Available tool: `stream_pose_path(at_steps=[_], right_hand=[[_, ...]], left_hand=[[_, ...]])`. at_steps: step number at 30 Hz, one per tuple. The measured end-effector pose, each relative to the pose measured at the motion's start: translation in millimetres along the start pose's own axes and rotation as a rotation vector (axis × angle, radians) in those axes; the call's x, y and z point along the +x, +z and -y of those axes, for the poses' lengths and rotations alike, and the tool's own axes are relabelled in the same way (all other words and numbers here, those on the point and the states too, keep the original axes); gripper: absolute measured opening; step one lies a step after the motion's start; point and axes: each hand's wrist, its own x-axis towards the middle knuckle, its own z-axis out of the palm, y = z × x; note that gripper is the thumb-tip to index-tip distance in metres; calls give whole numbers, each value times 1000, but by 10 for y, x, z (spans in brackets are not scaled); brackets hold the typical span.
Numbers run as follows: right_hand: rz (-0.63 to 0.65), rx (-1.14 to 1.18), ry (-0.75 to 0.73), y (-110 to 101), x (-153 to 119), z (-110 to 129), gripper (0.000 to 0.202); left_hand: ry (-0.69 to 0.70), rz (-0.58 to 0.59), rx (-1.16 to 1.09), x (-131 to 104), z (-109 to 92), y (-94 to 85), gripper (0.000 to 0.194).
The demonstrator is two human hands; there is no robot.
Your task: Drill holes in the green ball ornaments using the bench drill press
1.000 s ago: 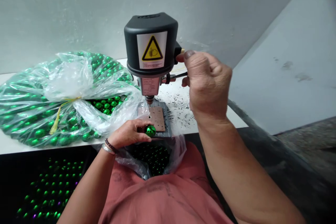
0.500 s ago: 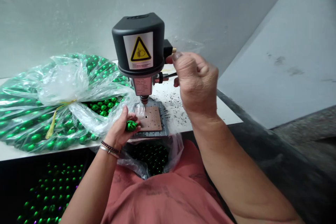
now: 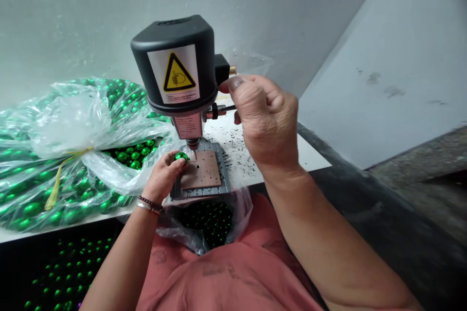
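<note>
A shiny green ball (image 3: 181, 156) is pinched between the thumb and fingers of my left hand (image 3: 164, 175), just left of the drill bit. Below the bit, a brown board (image 3: 208, 175) with a dark hole lies on the grey base of the small bench drill press (image 3: 175, 65). My right hand (image 3: 268, 119) is closed around the thin black feed lever (image 3: 229, 108) on the drill press's right side. Most of the lever is hidden behind the fingers. A yellow warning label (image 3: 179, 75) faces me on the black housing.
A clear plastic bag (image 3: 73, 126) of green balls, tied with yellow string, covers the left of the white table (image 3: 314, 158). Dark shavings lie right of the base. An open bag (image 3: 241, 214) of green balls sits at my lap; more balls (image 3: 69, 267) lie lower left.
My left hand has turned from palm up to a pinch and carried the green ball up toward the drill bit. My right hand stays at the lever. The view has shifted slightly.
</note>
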Motion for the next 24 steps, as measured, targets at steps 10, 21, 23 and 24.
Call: stream_pose_path(at_steps=[10,21,23,24], right_hand=[[12,-7,19,-17,3,10,27],[17,-4,21,-31,-5,13,27],[22,-21,9,-34,-10,5,27],[21,-28,3,-35,-16,2,28]], left_hand=[[181,71,761,63,41,41,43],[219,141,868,131,-34,164,49],[178,153,804,135,-33,183,47],[159,156,775,136,-30,187,44]])
